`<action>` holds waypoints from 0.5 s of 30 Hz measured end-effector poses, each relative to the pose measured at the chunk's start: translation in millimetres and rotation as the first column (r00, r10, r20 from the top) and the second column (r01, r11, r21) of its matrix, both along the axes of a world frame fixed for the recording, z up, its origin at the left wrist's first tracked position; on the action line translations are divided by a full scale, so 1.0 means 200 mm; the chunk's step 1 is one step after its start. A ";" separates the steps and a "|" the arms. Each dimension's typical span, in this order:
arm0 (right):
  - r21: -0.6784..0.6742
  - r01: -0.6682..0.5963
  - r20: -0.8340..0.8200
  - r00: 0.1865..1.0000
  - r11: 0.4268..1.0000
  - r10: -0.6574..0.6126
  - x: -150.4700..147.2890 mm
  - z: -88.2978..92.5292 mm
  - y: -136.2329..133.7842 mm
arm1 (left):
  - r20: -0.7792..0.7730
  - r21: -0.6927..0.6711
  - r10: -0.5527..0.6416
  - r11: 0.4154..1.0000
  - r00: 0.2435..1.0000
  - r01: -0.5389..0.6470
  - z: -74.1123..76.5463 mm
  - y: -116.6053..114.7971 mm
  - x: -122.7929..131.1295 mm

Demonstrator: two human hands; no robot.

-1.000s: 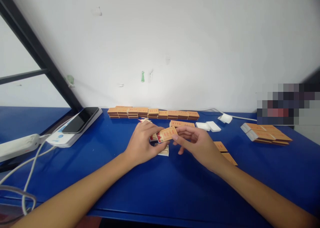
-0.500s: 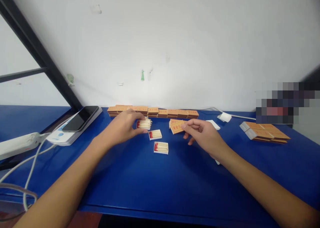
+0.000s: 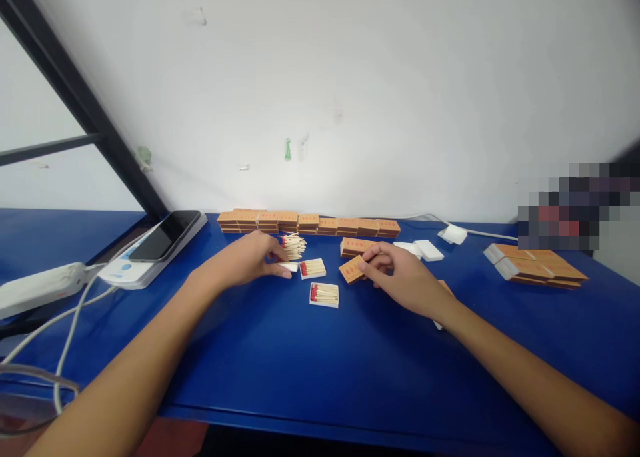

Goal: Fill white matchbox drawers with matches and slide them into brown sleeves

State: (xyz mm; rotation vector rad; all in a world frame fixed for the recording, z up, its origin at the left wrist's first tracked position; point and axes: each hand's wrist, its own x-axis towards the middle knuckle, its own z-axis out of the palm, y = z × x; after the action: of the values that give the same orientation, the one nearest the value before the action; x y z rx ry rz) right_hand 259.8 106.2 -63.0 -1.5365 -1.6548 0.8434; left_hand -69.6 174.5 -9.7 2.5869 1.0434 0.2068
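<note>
My left hand [image 3: 250,260] rests on the blue table [image 3: 320,357] with its fingertips pinched on a small white matchbox tray [image 3: 289,266], just under a loose pile of matches [image 3: 293,245]. Two filled trays lie beside it, the nearer tray [image 3: 324,294] and the farther tray [image 3: 313,267]. My right hand [image 3: 405,277] pinches an orange matchbox sleeve [image 3: 352,269], held tilted just above the table. A small stack of orange sleeves [image 3: 357,245] lies behind it.
A long row of stacked orange matchboxes [image 3: 310,223] lines the wall. Empty white trays [image 3: 420,249] and a stack of flat sleeves [image 3: 540,263] lie to the right. A phone on a white device [image 3: 155,247], a power strip [image 3: 40,287] and cables sit at the left.
Both hands let go of a sleeved box and parted. My left hand went to the match pile, then came down on a white tray. My right hand picked an orange sleeve from the stack.
</note>
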 end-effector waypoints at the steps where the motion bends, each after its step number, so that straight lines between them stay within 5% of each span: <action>1: 0.001 -0.004 0.001 1.000 1.000 0.004 0.00 0.00 0.00 | 0.030 -0.003 -0.010 1.000 1.000 0.010 0.00 0.00 0.00; 8: 0.012 -0.019 0.002 1.000 1.000 0.019 0.00 0.02 -0.01 | 0.100 0.094 -0.058 0.994 0.993 0.049 -0.03 0.03 0.01; 15: 0.009 -0.017 -0.002 1.000 1.000 0.017 0.00 0.03 -0.01 | 0.142 0.318 0.086 0.939 0.986 -0.127 -0.09 0.07 0.02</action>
State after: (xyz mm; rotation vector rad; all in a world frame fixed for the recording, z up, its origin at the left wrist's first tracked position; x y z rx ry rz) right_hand 259.0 104.1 -57.7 -1.5166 -1.6702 0.8455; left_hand -64.6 188.6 -27.7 2.7605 1.1902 0.6112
